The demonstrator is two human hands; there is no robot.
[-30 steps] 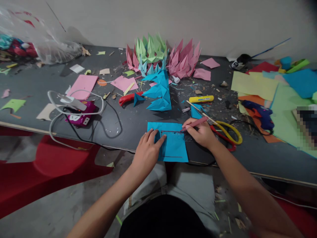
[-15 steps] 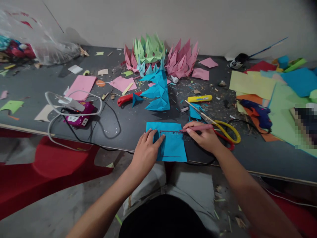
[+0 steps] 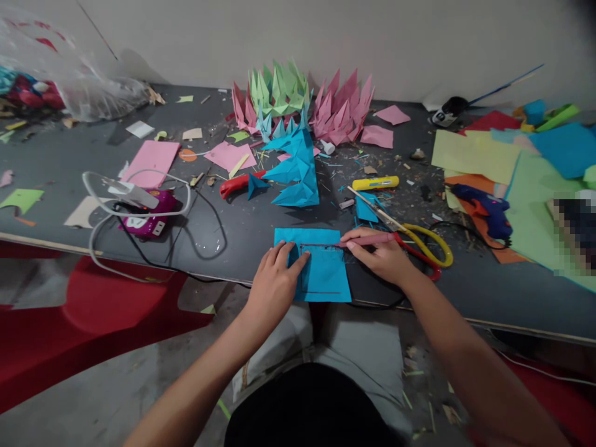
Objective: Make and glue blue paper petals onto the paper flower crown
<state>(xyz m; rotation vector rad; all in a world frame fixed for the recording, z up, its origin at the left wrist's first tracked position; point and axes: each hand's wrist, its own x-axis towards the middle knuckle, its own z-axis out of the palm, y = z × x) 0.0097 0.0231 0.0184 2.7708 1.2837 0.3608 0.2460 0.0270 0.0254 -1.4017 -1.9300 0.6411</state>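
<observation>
A blue sheet of paper (image 3: 326, 273) lies at the table's front edge, with dark lines drawn along its top, left and bottom. My left hand (image 3: 275, 273) rests on the sheet's left side, fingers spread and pressing down. Faint tick marks, like those of a clear ruler, show below the top line; I cannot make out the object itself. My right hand (image 3: 379, 257) grips a pinkish pen (image 3: 367, 241), its tip on the top line near the sheet's right edge. Scissors with yellow and red handles (image 3: 435, 245) lie just right of this hand.
Folded blue paper points (image 3: 298, 177) stand ahead of the sheet, with green (image 3: 279, 90) and pink (image 3: 344, 112) ones behind. A blue glue gun (image 3: 487, 208) lies right on coloured paper. A purple power adapter (image 3: 151, 217) with cables sits left. A yellow tube (image 3: 375, 183) lies near the scissors.
The view has shifted very slightly. Both hands hold nearly the same place, and the pen tip stays near the right end of the top line.
</observation>
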